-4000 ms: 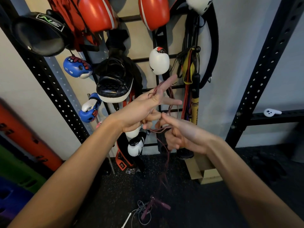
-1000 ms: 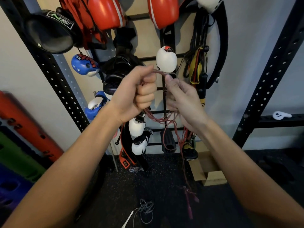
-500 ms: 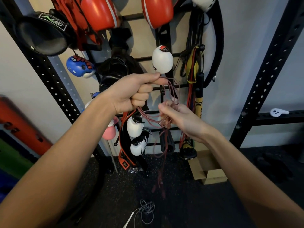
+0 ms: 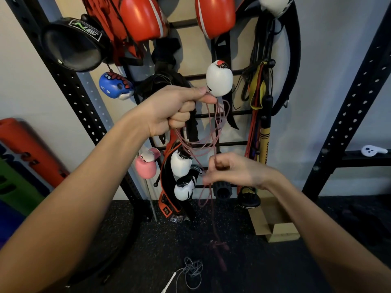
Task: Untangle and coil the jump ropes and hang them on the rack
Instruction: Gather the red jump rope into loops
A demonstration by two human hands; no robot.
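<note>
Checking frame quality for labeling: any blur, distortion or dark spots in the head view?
Head view: right hand motion-blurred at the fingers, left hand sharp; wide-angle lens leans the rack uprights outward; the maroon rope turns murky low down against the dark floor.

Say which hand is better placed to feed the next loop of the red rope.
Right. The right hand pinches the rope low and looks free to lift it; the left hand grips the gathered loops above.
</note>
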